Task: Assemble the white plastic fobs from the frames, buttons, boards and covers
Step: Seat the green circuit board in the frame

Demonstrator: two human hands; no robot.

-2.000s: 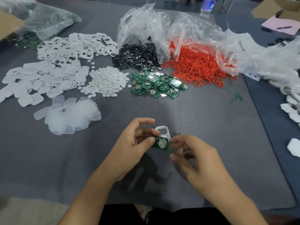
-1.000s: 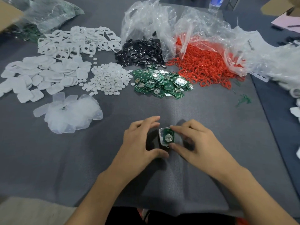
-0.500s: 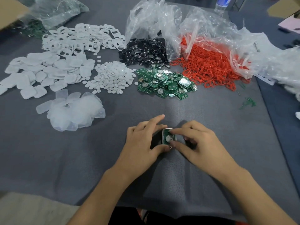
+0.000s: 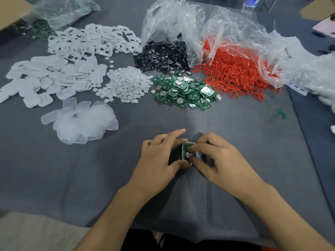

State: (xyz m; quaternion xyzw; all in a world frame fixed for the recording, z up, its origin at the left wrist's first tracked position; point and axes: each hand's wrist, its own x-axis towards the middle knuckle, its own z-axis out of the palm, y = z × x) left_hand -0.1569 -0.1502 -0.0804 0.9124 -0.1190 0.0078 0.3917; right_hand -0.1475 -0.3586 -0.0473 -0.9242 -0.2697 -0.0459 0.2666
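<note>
Thumb and fingers of the left hand pinch the white frame lengthwise. It lies on the counter, long axis pointing away, while the right hand pinches the green board into it, equally near.

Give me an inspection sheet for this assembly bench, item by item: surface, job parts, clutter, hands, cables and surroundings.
Surface: grey cloth-covered table, parts heaped across its far half.
Job's things: half-built white fob with a green board seated in it, on the cloth between the hands; heaps of white plastic frames, white rounded covers, small white round buttons and green circuit boards.
Clutter: translucent pads in a pile; black discs and red rings at the mouths of crumpled clear plastic bags; green scraps at right.
Grippers: left hand steadies the fob with its thumb; right hand pinches it, index finger across the board.
Cables: nothing seen.
Surroundings: plastic bottle at the far edge; cardboard box at the far left.
</note>
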